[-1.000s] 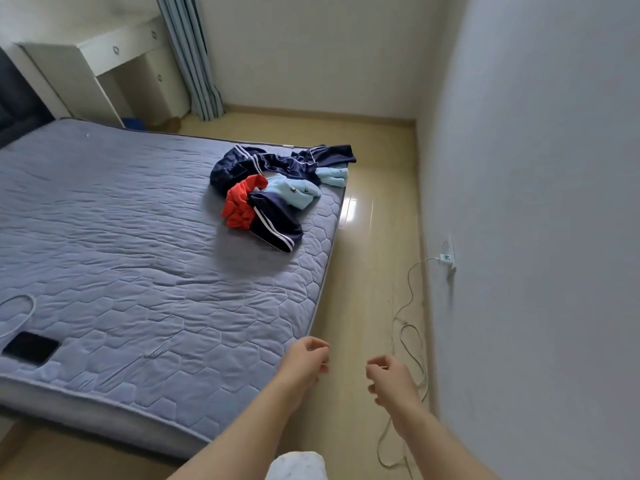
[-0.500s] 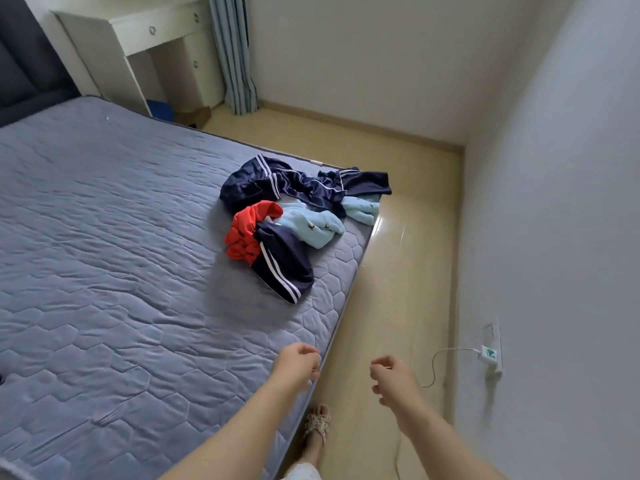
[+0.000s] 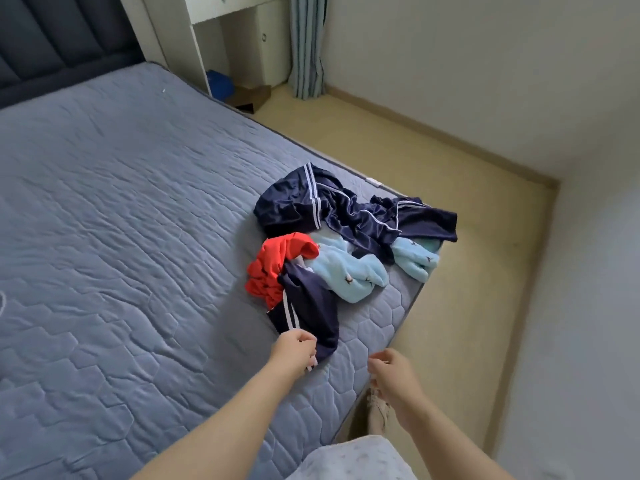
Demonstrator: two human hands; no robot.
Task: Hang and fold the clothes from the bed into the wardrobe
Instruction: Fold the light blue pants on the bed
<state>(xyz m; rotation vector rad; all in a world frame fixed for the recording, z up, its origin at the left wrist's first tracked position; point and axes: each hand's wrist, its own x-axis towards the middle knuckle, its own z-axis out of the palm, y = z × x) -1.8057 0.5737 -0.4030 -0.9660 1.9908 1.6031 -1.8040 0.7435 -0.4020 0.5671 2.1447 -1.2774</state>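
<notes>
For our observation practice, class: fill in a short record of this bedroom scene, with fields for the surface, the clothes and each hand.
surface: quilted grey-blue mattress
pile position: by the mattress corner next to the floor
garments: near navy striped garment; red garment; light blue garment; far navy striped garment
left hand: fingers curled at the near navy striped garment's hem; grip unclear
right hand: loosely curled, holding nothing, over the mattress edge
folded or hung: nothing yet
</notes>
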